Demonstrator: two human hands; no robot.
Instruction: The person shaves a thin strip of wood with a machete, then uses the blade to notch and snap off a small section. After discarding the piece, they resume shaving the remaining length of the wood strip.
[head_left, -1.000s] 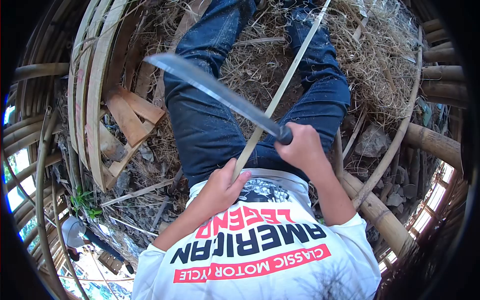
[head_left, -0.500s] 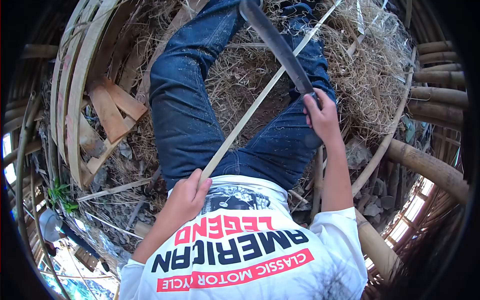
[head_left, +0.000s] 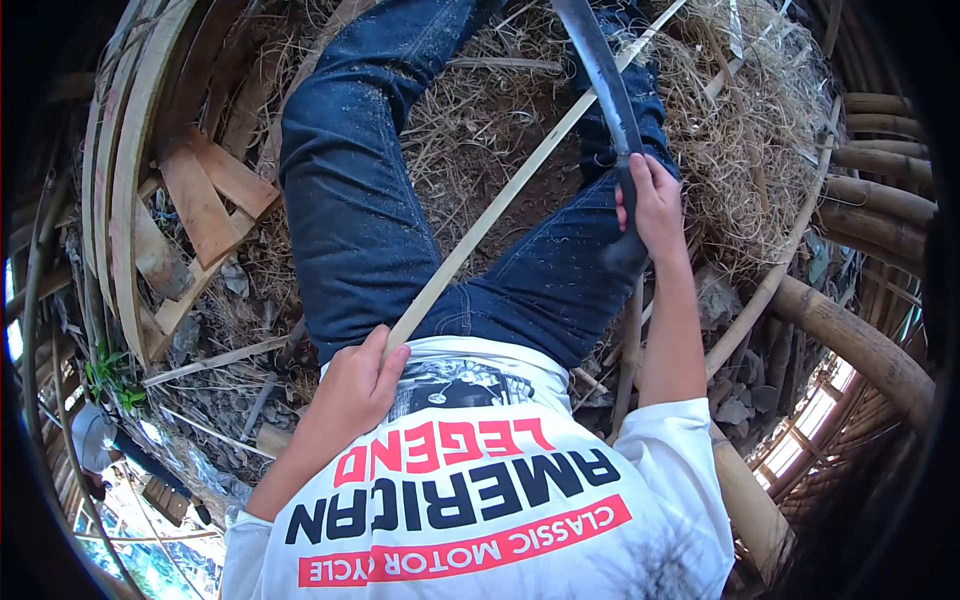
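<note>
My left hand (head_left: 362,385) is closed round the near end of a long, pale bamboo strip (head_left: 500,220), close to my waist. The strip slants up and right between my legs and over the far lower leg. In my right hand (head_left: 655,212) is the dark handle of a machete (head_left: 607,85), held above my right thigh. Its long blade points away from me, the tip cut off by the top of the view. In this view the blade overlaps the far part of the strip. My jeans (head_left: 350,190) are dusted with fine shavings.
Curled shavings (head_left: 740,150) heap up at the far right. Curved wooden slats (head_left: 130,180) and short boards (head_left: 215,200) lie on the left. Thick bamboo poles (head_left: 860,345) edge the right side. A green plant (head_left: 115,380) grows at the lower left, near another person (head_left: 95,440).
The machete has swung more upright, its tip moving right, and my right hand has turned with it. My left hand has shifted slightly left and still grips the bamboo strip.
</note>
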